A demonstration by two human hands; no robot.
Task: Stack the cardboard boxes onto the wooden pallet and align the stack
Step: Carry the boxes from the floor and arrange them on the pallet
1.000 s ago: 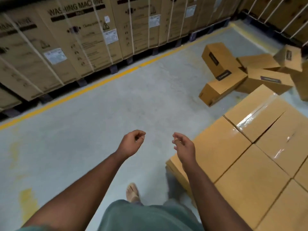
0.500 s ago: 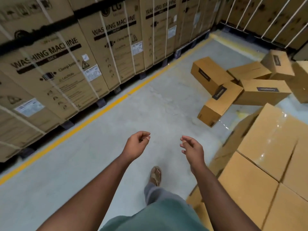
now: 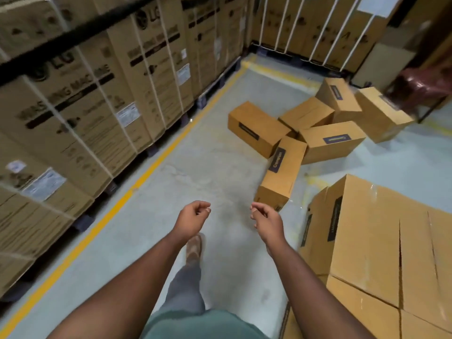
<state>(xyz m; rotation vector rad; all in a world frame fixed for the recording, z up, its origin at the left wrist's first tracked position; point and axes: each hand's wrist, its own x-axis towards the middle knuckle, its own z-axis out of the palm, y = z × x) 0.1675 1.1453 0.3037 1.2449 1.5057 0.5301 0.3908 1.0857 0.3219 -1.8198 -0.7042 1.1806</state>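
- Boxes (image 3: 297,126) lie loose in a jumbled pile on the floor in the upper right of the frame, some tipped and leaning on one another; the nearest one (image 3: 281,173) slopes down toward the middle of the frame, its low end just above the right hand.
- Stacked boxes (image 3: 381,243) fill the lower right. The pallet itself is hidden under them, so I cannot see it.
- Step in hand, as I judge it: walking to the pile to fetch the next box. The nearest, sloping box looks the best pick, since nothing rests on top of it.
- To do it well: take that box by its two long sides, low down, and lift it clear without dragging its neighbours. Then set it square against the stack's edges.
- Left hand (image 3: 193,217), centre frame, hangs loosely curled, thumb near fingertips, holding nothing.
- Right hand (image 3: 265,220), just beside it, is likewise loosely curled and touches nothing; both are apart from any box.
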